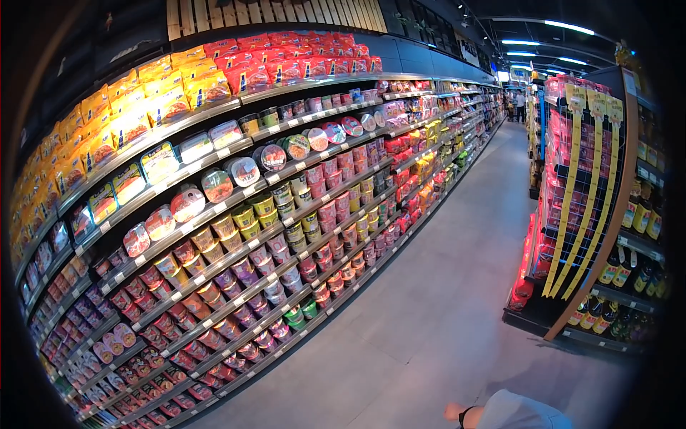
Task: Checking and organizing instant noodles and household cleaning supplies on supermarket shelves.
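Observation:
My left hand is out of view. At the bottom edge shows part of my right hand [454, 412], with a dark band at the wrist and a pale sleeve [522, 412]; its fingers are too cut off to read, and nothing held is visible. Grey floor [375, 370] lies around it. Before me, on the left, runs a long supermarket shelf with several tiers. Yellow bags [171, 99] and red bags [300, 67] of packaged food fill its top. Lower down stand round lidded bowls [245, 171], yellow tubs [244, 217] and purple tubs [245, 272], apparently instant noodles.
An end display [584, 177] with red packages and hanging yellow strips [573, 198] stands on the right, its dark base [528, 322] jutting onto the floor. Bottles [640, 214] line shelves beyond its wooden edge. People [519, 104] stand far down the aisle.

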`<state>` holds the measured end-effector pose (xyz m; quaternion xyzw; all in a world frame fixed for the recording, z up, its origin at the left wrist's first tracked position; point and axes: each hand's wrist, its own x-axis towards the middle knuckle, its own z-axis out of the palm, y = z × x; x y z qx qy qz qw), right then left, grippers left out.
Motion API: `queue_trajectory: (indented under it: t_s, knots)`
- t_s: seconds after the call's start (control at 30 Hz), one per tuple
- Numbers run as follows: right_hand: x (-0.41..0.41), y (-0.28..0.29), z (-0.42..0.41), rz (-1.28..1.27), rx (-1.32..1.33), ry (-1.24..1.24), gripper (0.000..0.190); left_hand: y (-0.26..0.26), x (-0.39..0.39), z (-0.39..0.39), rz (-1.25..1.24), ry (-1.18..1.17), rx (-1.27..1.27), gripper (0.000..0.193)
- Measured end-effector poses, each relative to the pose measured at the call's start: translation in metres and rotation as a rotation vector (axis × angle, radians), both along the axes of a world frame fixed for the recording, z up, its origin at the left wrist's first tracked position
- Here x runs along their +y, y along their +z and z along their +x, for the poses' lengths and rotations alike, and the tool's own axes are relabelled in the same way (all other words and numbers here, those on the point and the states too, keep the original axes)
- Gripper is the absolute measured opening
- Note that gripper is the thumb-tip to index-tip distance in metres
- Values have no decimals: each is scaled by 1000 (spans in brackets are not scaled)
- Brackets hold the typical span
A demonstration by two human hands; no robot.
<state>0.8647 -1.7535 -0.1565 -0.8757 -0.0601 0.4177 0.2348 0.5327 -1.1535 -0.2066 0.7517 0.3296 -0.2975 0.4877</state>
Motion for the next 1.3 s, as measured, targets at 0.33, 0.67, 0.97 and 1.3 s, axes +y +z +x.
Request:
queue_trajectory:
  t_s: [0.33,0.67,0.97,1.3]
  knots:
    - [19,-92,38,1,118,415,30,52,3,20,-8,97,3,57]
    - [111,37,-5,-126,-37,-121,35,29,95,55,-68,93,-28,58]
    - [202,29,-64,-282,-23,-154,33,4,224,-8,-138,175,-13,61]
    - [391,40,-66,-180,-165,-113,32,101,350,-171,-284,543,-11,57]
